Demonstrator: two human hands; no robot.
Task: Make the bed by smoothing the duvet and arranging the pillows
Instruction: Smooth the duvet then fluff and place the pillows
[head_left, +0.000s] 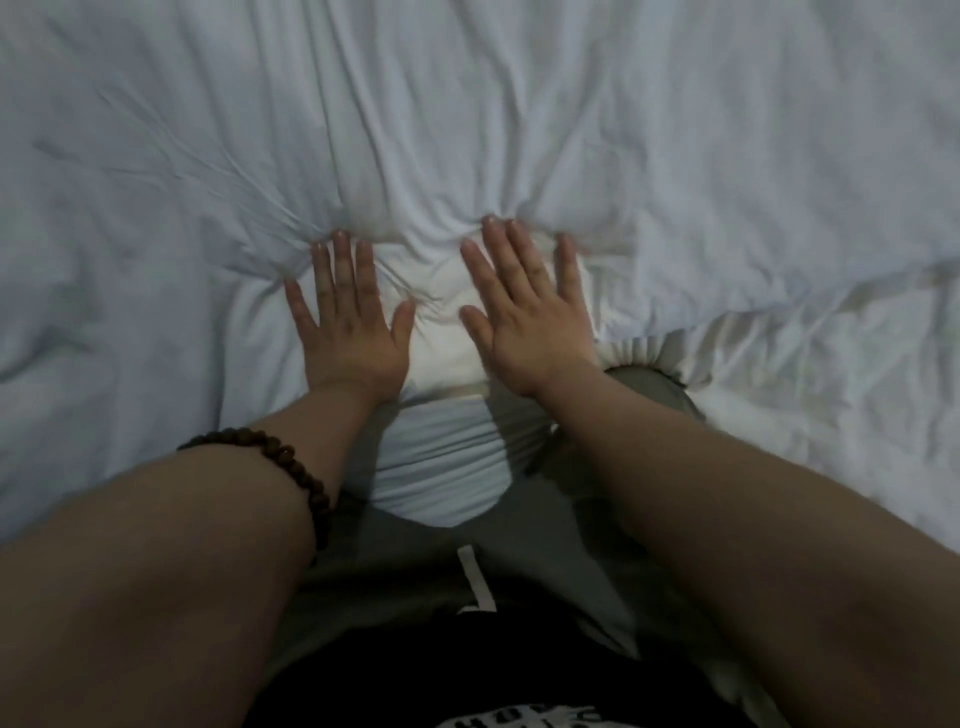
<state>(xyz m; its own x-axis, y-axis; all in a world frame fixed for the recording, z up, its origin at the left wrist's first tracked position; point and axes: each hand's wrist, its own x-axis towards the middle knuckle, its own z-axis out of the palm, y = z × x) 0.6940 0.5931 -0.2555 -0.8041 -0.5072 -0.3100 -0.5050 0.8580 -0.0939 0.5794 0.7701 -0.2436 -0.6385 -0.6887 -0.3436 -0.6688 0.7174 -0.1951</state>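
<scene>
A white duvet (467, 130) covers nearly the whole view, creased with folds that fan out from my fingertips. My left hand (348, 317) lies flat on it, palm down, fingers straight and spread. A little to its right my right hand (524, 306) presses down the same way, fingers straight. The cloth bunches in a ridge just beyond both sets of fingertips. A dark bead bracelet (291, 467) circles my left forearm. No pillow is in view.
My knees in grey-green trousers (519, 545) rest on the bed below the hands, the right knee (649, 395) pushing into the duvet. A rumpled lower layer of white bedding (831, 415) shows at the right.
</scene>
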